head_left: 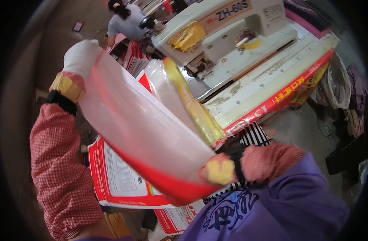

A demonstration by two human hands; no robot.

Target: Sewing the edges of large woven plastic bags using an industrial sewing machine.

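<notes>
A large red and whitish plastic woven bag (140, 120) stretches slantwise between my hands, smeared by motion. My left hand (81, 58), in a white glove, is closed on its upper left end, raised high. At the lower right end of the bag is my right hand (211, 170); the bag and blur hide its fingers. Beyond the bag stands a grey-white industrial sewing machine (228, 40). Clear plastic liner with a yellow band (188, 106) hangs at the front of its table, left of the needle area. Beneath the raised bag lie more red and white printed bags (96, 170).
A roll of yellow tape (250, 43) rests on the machine bed. Red printed wrap (268, 106) covers the table's front edge. At the far left of the machine another person (127, 22) sits. A whitish sack (338, 82) hangs at the right.
</notes>
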